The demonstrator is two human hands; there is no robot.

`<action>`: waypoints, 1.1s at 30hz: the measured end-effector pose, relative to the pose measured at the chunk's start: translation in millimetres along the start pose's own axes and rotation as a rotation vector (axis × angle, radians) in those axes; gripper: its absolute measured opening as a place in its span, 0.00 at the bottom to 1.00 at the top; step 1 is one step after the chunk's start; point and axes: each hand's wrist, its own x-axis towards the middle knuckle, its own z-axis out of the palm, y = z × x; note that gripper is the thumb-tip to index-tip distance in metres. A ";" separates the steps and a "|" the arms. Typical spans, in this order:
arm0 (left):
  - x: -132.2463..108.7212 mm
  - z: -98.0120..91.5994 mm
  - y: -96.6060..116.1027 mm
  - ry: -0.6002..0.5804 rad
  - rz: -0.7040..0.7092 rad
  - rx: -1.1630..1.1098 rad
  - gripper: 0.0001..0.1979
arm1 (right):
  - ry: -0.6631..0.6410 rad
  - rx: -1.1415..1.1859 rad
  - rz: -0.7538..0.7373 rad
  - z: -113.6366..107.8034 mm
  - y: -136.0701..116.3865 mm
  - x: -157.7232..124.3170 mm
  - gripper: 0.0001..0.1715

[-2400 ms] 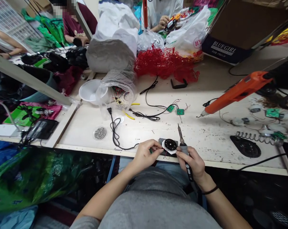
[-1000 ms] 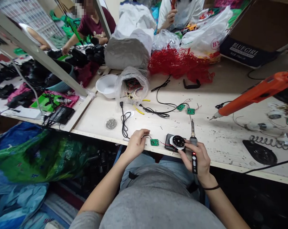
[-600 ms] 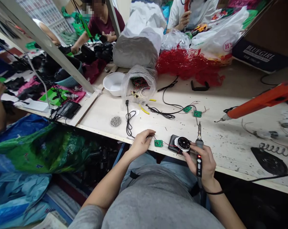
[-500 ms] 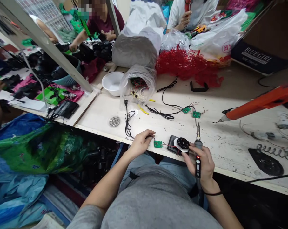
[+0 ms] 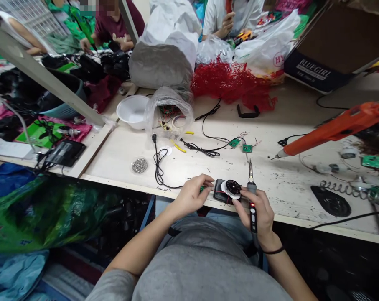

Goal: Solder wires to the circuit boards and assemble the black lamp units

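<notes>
My right hand (image 5: 258,210) grips a soldering iron (image 5: 251,195) upright, tip pointing away over the bench, while its fingertips touch a small round black speaker (image 5: 232,189) on a white ring at the bench's near edge. My left hand (image 5: 193,195) is closed in a pinch on a small green circuit board (image 5: 202,189), mostly hidden by the fingers. Thin red wires run from that board to the speaker. The speaker rests on a dark rectangular block (image 5: 220,185).
Two more green boards (image 5: 241,145) with wires, a black cable (image 5: 159,166), a dish of solder balls (image 5: 139,165), a white bowl (image 5: 129,111), a plastic bag of parts (image 5: 169,113), an orange power screwdriver (image 5: 331,128) and an iron stand (image 5: 331,200) lie on the bench. Other people sit opposite.
My left hand has moved right and picked up the green board that lay flat beside the speaker. The camera has turned slightly left. My right hand still holds the iron.
</notes>
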 end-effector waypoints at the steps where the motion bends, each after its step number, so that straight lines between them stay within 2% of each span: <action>1: -1.2 4.7 3.3 -0.017 0.007 -0.002 0.09 | -0.002 0.002 0.002 -0.3 -0.3 0.3 0.21; 5: -7.4 17.7 7.5 -0.028 0.024 0.042 0.06 | 0.006 0.012 0.005 -0.1 -0.9 0.0 0.24; 10: -12.2 21.5 3.0 0.048 0.059 0.045 0.07 | -0.008 0.006 0.000 0.2 0.0 -1.8 0.25; 14: -10.4 24.8 2.4 0.047 0.082 0.042 0.06 | -0.012 -0.016 -0.014 -0.1 -0.2 -0.9 0.25; 18: -6.8 29.2 5.0 0.013 0.043 0.011 0.04 | -0.008 0.004 -0.016 -0.7 -0.6 0.6 0.22; 22: -5.4 31.4 8.1 -0.001 0.015 -0.030 0.03 | -0.016 -0.004 -0.008 -1.7 0.7 -0.7 0.23; 33: -2.6 34.6 10.8 0.021 -0.061 -0.028 0.04 | -0.016 -0.022 -0.025 -3.8 3.4 -2.3 0.23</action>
